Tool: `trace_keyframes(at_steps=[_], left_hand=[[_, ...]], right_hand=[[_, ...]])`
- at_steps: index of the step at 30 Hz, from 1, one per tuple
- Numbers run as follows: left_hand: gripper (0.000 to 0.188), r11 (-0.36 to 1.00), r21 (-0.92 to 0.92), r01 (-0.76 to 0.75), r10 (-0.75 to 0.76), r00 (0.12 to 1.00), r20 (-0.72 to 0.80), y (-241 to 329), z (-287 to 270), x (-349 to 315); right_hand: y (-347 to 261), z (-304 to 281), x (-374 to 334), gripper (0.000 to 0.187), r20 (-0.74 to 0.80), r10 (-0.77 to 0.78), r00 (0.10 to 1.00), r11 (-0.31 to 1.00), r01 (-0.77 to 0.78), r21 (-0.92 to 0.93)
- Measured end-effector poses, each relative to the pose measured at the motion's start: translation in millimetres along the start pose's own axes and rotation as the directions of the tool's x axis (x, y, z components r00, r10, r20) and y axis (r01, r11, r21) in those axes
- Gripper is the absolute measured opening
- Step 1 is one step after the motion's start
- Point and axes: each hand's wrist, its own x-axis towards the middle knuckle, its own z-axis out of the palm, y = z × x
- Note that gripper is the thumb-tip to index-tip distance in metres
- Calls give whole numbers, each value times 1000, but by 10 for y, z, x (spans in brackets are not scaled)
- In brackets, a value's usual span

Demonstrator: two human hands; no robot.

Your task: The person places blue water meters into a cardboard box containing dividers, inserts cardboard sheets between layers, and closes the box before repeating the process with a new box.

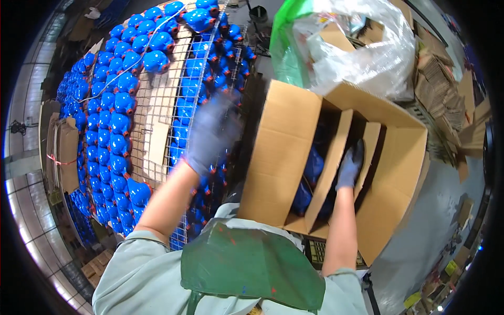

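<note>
My left hand point(212, 134), in a grey-blue glove, is smeared by motion above the edge of a wire rack point(181, 113). I cannot make out its fingers or anything in them. Glossy blue rounded pieces point(119, 123) with red ends stand in rows on the rack and on a lower level beneath its mesh. My right hand point(350, 167), also gloved, reaches into an open cardboard box point(281, 157). Its fingers are against the right-hand cardboard divider point(369, 152), gripping it; the thumb is hidden. Left of another divider point(336, 168), dark blue pieces point(314, 165) lie inside the box.
Beyond the box is a clear plastic bag point(362, 68) with a green part, holding cardboard scraps. Flattened cardboard point(441, 94) is stacked at the right. Bundled cardboard point(63, 152) stands at the far left. A thin pale cord point(142, 55) crosses the blue pieces.
</note>
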Motion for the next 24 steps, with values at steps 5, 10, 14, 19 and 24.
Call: trace_keyframes(at_steps=[5,10,14,19,24], left_hand=[[102,722,-363,589,-690,655,-309,-2681,-801,913],[38,440,-833,335,-807,554,-204,-3117,-449,956],[24,60,-954,292,-685,707,173,-1732,-505,372],[32,-390,-801,454,-255,783,568,-380,97,-407],[39,98,-368,925,132,355,926,1125,746,-438]], right_hand=[[-1332,793,-1147,45,457,-356,815,703,556,-444],[-1050,1282,-1456,49,723,-196,662,152,749,-645],[-1047,1196,-1427,52,683,-284,673,305,739,-601],[-1126,1007,-1340,60,437,-374,818,847,493,-200],[-1436,225,-1043,65,507,111,855,67,-516,854]])
